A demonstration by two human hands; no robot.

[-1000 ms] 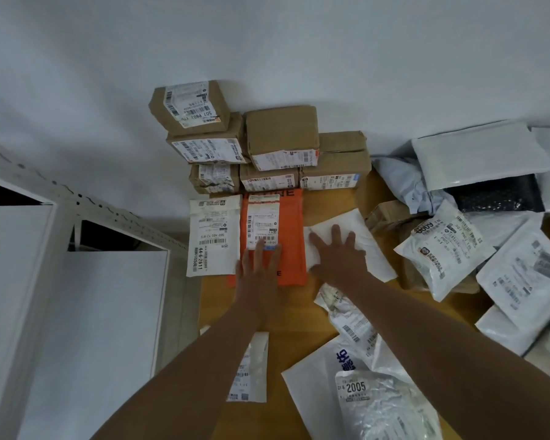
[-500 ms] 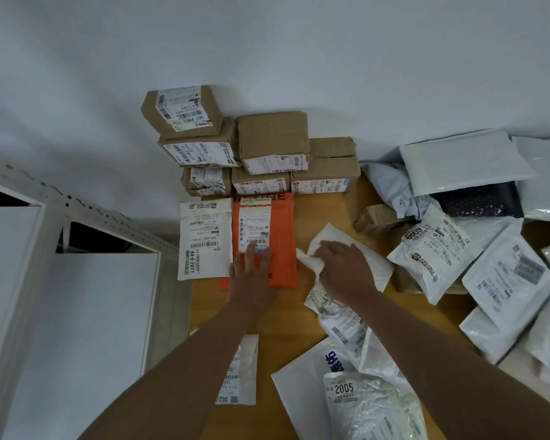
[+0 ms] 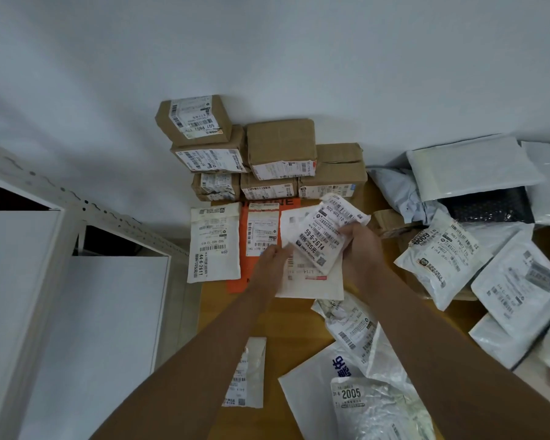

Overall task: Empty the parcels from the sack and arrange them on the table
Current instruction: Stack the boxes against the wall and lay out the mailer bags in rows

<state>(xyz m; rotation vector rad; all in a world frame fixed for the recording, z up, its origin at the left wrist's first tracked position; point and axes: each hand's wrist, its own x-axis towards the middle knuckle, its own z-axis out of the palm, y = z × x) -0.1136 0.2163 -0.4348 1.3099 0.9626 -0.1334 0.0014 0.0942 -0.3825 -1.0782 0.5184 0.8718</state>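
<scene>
A person's right hand (image 3: 359, 246) is gripping a small white parcel (image 3: 326, 231) by its right edge, fingers curled around it, and holding it tilted just above a flat white envelope (image 3: 311, 281) lying on the wooden table (image 3: 286, 322). The left hand (image 3: 272, 260) is reaching in from the other side, its fingertips touching the parcel's lower left corner; whether they are pinching it cannot be told. Directly beneath the left hand an orange mailer (image 3: 258, 236) is lying flat, its right edge tucked under the envelope, and just left of that a white labelled mailer (image 3: 213, 242) is overhanging the table's left edge. Beyond both hands, brown cardboard boxes (image 3: 261, 154) are standing stacked against the white wall (image 3: 267, 52), two and three high. A strip of bare tabletop is showing between the forearms, nearer the person than the envelope. Right of the right hand, white and grey plastic mailers (image 3: 442, 258) are lying piled and overlapping, with a black bubble-wrap bag (image 3: 489, 206) among them. Nearer the person, under the right forearm, crumpled white bags (image 3: 362, 398) are crowding the table, one marked 2005. Below the left forearm a narrow labelled packet (image 3: 246, 373) is resting at the table's left edge, and a white metal shelf frame (image 3: 45, 217) is standing well to the left.
</scene>
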